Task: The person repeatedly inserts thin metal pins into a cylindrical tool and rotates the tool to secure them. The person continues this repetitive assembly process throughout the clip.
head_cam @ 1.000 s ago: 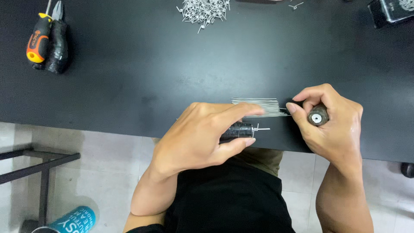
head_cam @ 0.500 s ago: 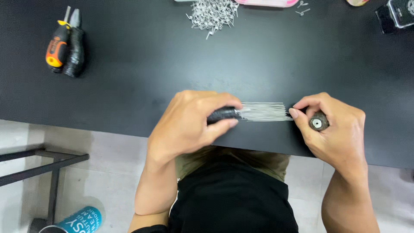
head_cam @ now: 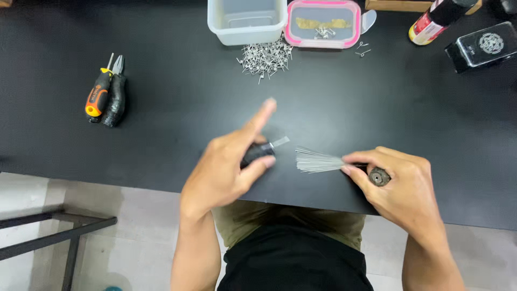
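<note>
My left hand (head_cam: 229,164) grips a small tool with a dark handle and a short metal tip (head_cam: 264,152), its index finger stretched out and blurred. My right hand (head_cam: 401,186) pinches a bundle of thin silver wires (head_cam: 318,160) by one end, so the free ends fan out to the left, and a small round dark part (head_cam: 379,176) sits between its fingers. The tool tip is a short gap left of the wire ends, not touching them. Both hands hover over the front edge of the black table (head_cam: 177,118).
Pliers with orange and black handles (head_cam: 105,96) lie at the left. A heap of small bent wire pieces (head_cam: 265,56) lies before a white tub (head_cam: 247,20) and a pink-rimmed container (head_cam: 322,22). A red and yellow bottle (head_cam: 435,21) and a black box (head_cam: 481,46) stand at the far right.
My left hand has pulled the tool off the wire bundle to the left and raised its index finger. The view has tilted up, showing the containers at the back.
</note>
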